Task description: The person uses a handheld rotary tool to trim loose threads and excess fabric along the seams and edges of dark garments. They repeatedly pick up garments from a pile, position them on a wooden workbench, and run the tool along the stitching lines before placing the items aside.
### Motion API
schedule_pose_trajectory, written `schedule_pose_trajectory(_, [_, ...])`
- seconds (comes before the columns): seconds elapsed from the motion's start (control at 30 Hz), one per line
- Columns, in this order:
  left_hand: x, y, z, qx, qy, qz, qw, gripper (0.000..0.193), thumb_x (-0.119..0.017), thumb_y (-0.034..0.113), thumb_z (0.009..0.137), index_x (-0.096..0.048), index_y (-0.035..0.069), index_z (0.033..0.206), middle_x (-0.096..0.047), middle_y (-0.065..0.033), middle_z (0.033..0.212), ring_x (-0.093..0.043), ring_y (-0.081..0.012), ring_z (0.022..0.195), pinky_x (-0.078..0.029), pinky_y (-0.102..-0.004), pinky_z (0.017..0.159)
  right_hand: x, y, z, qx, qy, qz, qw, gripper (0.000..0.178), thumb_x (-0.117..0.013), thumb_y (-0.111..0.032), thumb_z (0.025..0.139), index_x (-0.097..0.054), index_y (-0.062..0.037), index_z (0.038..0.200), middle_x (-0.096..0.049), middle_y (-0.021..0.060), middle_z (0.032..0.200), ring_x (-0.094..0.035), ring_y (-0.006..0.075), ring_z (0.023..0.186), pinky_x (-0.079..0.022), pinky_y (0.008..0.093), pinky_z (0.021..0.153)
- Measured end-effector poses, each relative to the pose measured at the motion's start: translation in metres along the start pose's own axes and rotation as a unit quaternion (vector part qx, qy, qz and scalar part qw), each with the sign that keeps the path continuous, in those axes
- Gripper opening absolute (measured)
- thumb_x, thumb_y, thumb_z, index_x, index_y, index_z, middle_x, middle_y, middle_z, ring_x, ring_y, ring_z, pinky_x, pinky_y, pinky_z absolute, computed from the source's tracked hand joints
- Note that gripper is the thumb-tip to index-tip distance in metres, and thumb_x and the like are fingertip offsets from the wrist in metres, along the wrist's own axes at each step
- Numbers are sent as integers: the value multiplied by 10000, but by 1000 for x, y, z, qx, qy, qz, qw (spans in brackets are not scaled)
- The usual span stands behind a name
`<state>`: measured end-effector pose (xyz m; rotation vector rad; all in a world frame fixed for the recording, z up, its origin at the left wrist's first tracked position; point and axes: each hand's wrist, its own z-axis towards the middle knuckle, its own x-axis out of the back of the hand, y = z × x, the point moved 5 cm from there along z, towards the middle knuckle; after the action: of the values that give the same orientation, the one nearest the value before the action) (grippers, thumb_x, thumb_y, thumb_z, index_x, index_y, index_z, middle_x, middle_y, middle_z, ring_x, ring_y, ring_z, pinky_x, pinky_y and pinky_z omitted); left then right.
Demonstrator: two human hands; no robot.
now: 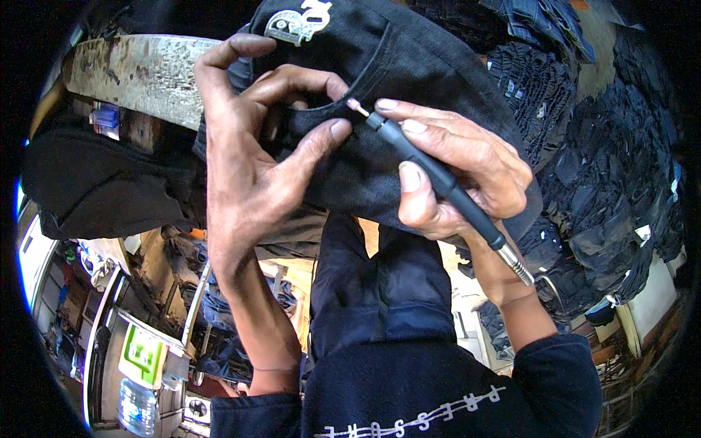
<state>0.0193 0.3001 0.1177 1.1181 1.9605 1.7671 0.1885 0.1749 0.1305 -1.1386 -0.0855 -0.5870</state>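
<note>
A black denim garment (445, 69) is spread over the end of a board in front of me, a curved pocket edge (365, 69) crossing it and a pale embroidered patch (296, 23) near the top. My left hand (252, 157) grips the cloth at the pocket edge, index finger partly tucked behind it and thumb close by. In my right hand (475, 160) is a dark pen-shaped rotary tool (427, 164), held like a pencil. Its small pinkish tip (354, 104) is at the pocket edge, beside my left index fingertip. A flexible metal sleeve trails from its rear.
The worn wooden board (146, 69) reaches out to the left, with black cloth (109, 179) hanging below it. Stacks of dark garments (606, 160) fill the right side. At lower left stand a clear water bottle (137, 405) and a green-and-white box (144, 355).
</note>
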Motion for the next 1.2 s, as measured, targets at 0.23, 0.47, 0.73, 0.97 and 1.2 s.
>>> schedule_pose_trajectory(0.23, [-1,1,-1,-1,8,-14,1000,842,-857,-56,889,-267,42,1481,-741,-171,1182,-699,-208,1052,-534,-339,987,2,1,0,7,18,-6,1000,274,-741,-15,887,-647,28,1141,-794,299,1040,-823,400,985,-681,446,855])
schedule_pose_trajectory(0.47, [-2,1,0,7,4,12,1000,863,-878,-5,889,-258,49,1487,-759,-162,1180,-699,-228,1104,-485,-373,1060,3,2,0,5,32,-13,999,259,-749,-30,886,-658,30,1121,-801,283,1010,-828,392,955,-685,433,832])
schedule_pose_trajectory(0.73, [-2,1,0,0,1,-8,1000,875,-877,-7,887,-253,50,1499,-758,-181,1215,-699,-247,1154,-479,-393,1097,5,3,-2,-10,36,-23,999,270,-749,-32,892,-658,28,1139,-801,277,1065,-827,374,977,-683,420,849])
schedule_pose_trajectory(0.97, [-2,1,-1,4,1,-31,1000,895,-863,-28,887,-238,42,1524,-752,-200,1241,-700,-266,1177,-487,-396,1105,7,4,-2,-23,29,-16,999,274,-742,-23,887,-655,38,1139,-798,279,1093,-824,360,998,-680,413,865])
schedule_pose_trajectory(1.2, [-4,1,-2,1,16,-57,998,886,-870,17,897,-248,48,1527,-751,-215,1271,-694,-280,1202,-462,-412,1133,6,6,-3,-33,40,-12,999,278,-736,-13,889,-656,44,1149,-795,281,1106,-820,355,1008,-677,411,882])
